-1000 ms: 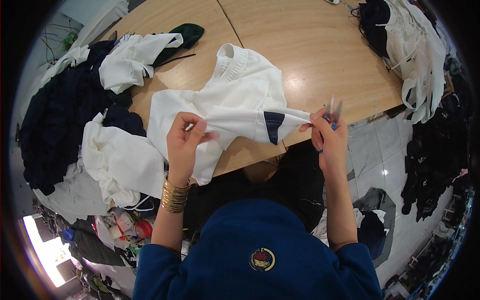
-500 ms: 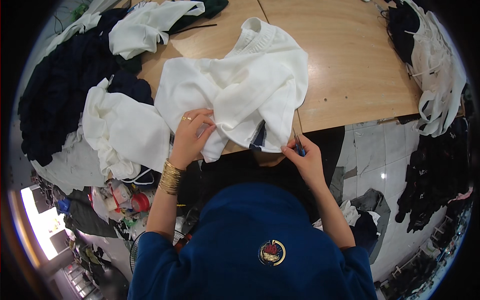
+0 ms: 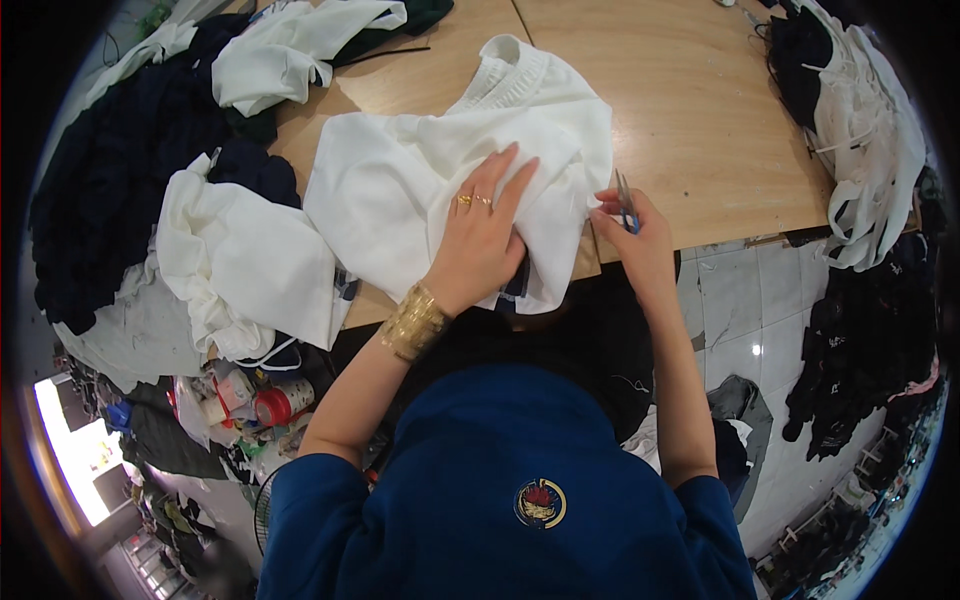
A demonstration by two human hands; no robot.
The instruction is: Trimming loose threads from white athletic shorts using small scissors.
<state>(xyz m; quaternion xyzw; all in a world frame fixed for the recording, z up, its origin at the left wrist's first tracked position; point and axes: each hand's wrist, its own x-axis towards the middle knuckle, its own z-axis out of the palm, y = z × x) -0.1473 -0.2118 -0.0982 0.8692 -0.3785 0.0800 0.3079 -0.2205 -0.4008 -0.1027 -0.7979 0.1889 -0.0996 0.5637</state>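
Note:
A pair of white pants (image 3: 370,190) with a gathered elastic waistband lies rumpled on the wooden table in front of me, its lower edge reaching the table's front edge. My left hand (image 3: 478,240) rests on the cloth with its fingers stretched out, gold rings and bracelets on it. Beside the right edge of the garment is my right hand (image 3: 640,240), closed around small blue-handled scissors (image 3: 628,205) with their blades pointing up. Its thumb and forefinger are at the cloth's edge; whether they pinch it is hard to tell. A dark patch shows under the left palm.
On the left are another white garment (image 3: 245,260) and a dark heap of clothes (image 3: 120,170). More white cloth (image 3: 295,60) lies at the back left of the table (image 3: 710,140). White and dark garments (image 3: 870,130) hang over its right end. A red container (image 3: 283,402) stands below left.
My left hand has moved right and up onto the middle of the pants, fingers now spread. The right hand, with the scissors, has gone up along the garment's right edge.

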